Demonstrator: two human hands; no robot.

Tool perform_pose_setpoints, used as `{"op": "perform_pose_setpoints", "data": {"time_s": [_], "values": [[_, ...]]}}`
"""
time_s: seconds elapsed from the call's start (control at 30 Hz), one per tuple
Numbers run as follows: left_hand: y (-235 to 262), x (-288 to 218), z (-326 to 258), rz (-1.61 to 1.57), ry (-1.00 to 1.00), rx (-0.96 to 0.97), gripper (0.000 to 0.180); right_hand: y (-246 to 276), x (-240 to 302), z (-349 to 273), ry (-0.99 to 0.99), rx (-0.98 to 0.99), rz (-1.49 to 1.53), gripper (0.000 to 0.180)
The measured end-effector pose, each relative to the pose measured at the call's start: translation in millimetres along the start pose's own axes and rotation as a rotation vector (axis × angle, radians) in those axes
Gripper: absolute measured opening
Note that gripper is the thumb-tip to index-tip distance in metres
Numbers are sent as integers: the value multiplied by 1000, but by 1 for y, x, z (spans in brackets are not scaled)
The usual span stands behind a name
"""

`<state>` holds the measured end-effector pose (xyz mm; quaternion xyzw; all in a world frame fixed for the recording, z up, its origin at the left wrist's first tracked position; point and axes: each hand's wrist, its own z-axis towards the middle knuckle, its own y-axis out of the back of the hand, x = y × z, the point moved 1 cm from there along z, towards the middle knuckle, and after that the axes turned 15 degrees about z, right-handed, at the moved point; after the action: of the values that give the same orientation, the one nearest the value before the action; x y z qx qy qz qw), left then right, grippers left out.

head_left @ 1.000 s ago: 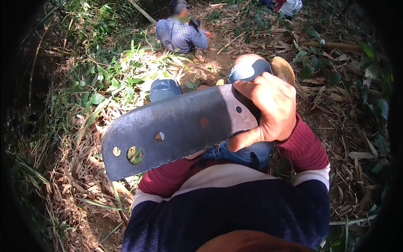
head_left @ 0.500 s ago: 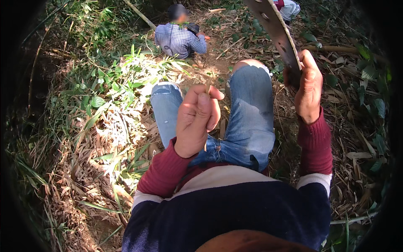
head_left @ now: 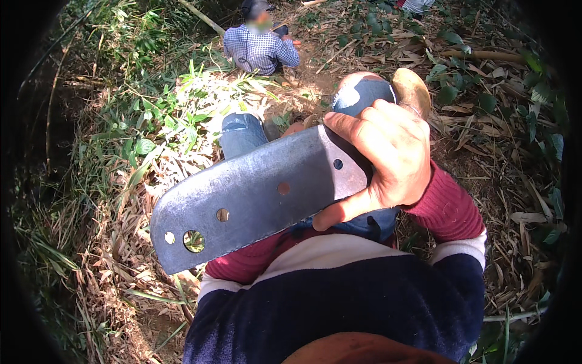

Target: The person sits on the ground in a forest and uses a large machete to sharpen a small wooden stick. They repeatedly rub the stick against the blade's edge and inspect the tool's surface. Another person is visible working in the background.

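A broad cleaver-like knife [head_left: 260, 191] with several round holes in its grey blade lies slantwise across my lap, its square end toward the lower left. My right hand [head_left: 391, 155] grips it at the blade's base, thumb on the near edge and fingers over the far one. Beyond the knuckles shows a rounded brown wooden handle [head_left: 413, 91]. The blade covers nearly all of my left hand [head_left: 296, 128]; only a bit of skin shows above its upper edge, so its fingers and anything in them are hidden.
I sit with my jeans-clad knees [head_left: 364, 94] raised. Ahead on the ground sits a person in a checked shirt [head_left: 257, 48]; part of another person [head_left: 417, 6] shows farther right. Dry leaves [head_left: 473, 136] and green plants [head_left: 188, 91] lie around, with a bamboo pole [head_left: 485, 56] at right.
My right hand has brought the knife from upright at the right down and left across my lap. My left hand, earlier pinching a thin small stick in plain sight, is now behind the blade.
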<state>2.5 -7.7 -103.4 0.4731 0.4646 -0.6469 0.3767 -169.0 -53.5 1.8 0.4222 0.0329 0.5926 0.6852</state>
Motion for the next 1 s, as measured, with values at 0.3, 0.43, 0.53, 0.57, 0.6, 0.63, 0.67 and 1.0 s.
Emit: {"op": "perform_pose_setpoints", "data": {"time_s": [0.3, 0.43, 0.53, 0.57, 0.6, 0.63, 0.67, 1.0], "values": [[-8, -1, -1, 53, -12, -21, 29, -6, -2, -2, -8, -37, -70, 85], [-8, 0, -2, 98, -37, -30, 30, -9, 0, -1, -7, -40, -71, 85], [-5, 0, 0, 189, -74, -24, 30, -9, -9, -1, 8, -43, -100, 86], [0, 0, 2, 247, -96, -24, 30, -10, -14, 0, 21, -51, -105, 86], [0, 0, 3, 402, -143, -43, 31, -6, -21, 2, 22, -62, -154, 83], [1, -5, -1, 533, -183, -65, 31, -2, -28, 5, 23, -73, -203, 81], [2, -14, -6, 591, -209, -82, 31, 1, -35, 8, 26, -86, -249, 78], [4, -35, 17, -116, 169, -31, 41, 56, -59, -30, -471, -319, 315, 63]]}}
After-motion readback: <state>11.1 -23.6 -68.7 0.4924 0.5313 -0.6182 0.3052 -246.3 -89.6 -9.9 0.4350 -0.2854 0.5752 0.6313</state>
